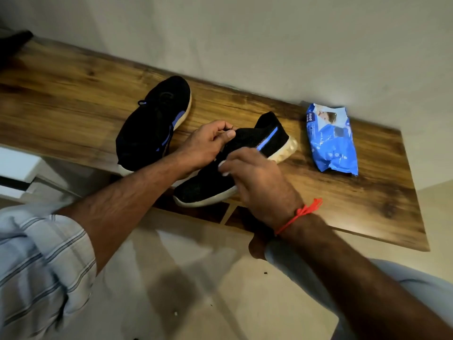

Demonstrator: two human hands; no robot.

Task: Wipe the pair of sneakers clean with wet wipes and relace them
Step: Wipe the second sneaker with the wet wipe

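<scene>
Wood-grain desk (pixel 73 99) runs along a pale wall. At the centre, the near sneaker (pixel 247 146) lies tilted, toe over the desk's front edge. The left hand (pixel 208 143) pinches its collar between thumb and fingers. The right hand (pixel 257 177), red thread at the wrist, curls round what seems to be a white wipe (pixel 224 165), pressed on the upper. At 10 o'clock rests the other sneaker (pixel 152 123); at 3 o'clock, well apart, the blue wipes pack (pixel 331 141).

Two sneakers (pixel 154 123) (pixel 247 153) (both black), one wipes pack (pixel 331 141), two hands (pixel 208 143) (pixel 257 177).
</scene>
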